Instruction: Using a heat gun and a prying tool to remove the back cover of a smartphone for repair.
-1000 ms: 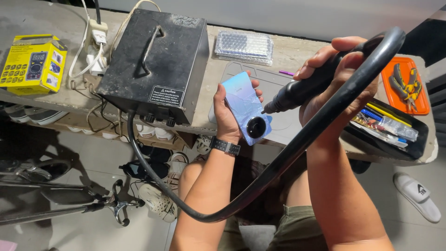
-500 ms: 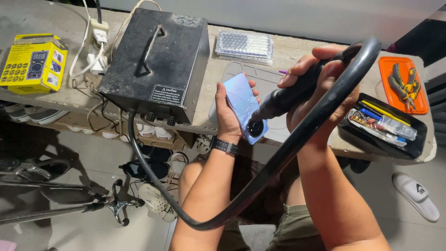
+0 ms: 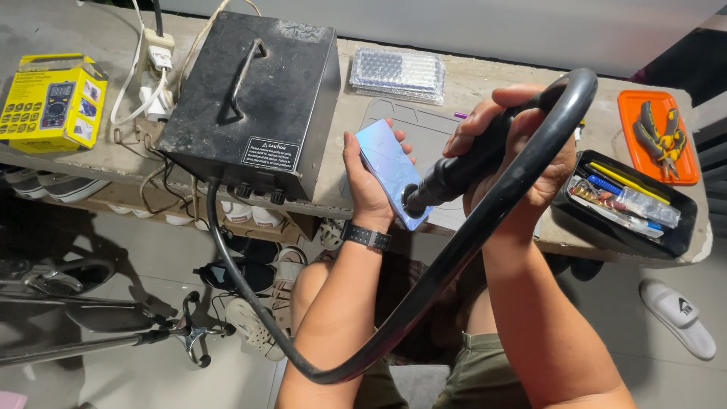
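The pale blue phone [image 3: 390,173] stands tilted above the bench edge, back outward, gripped by the left hand [image 3: 366,185] so its lower end meets the nozzle. The right hand [image 3: 515,155] is wrapped around the black hot-air wand [image 3: 454,178], its tip apparently touching the phone, while the thick hose [image 3: 424,303] loops back to the black station box [image 3: 254,106].

left hand [image 3: 369,188]: grips pale-blue phone [image 3: 391,171] | right hand [image 3: 515,155]: holds black nozzle handle [image 3: 454,176], tip at phone

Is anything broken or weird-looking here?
Yes. The pale blue phone in the left hand has thin crack lines across its back. The right hand points the black hose-fed tool at its lower end.
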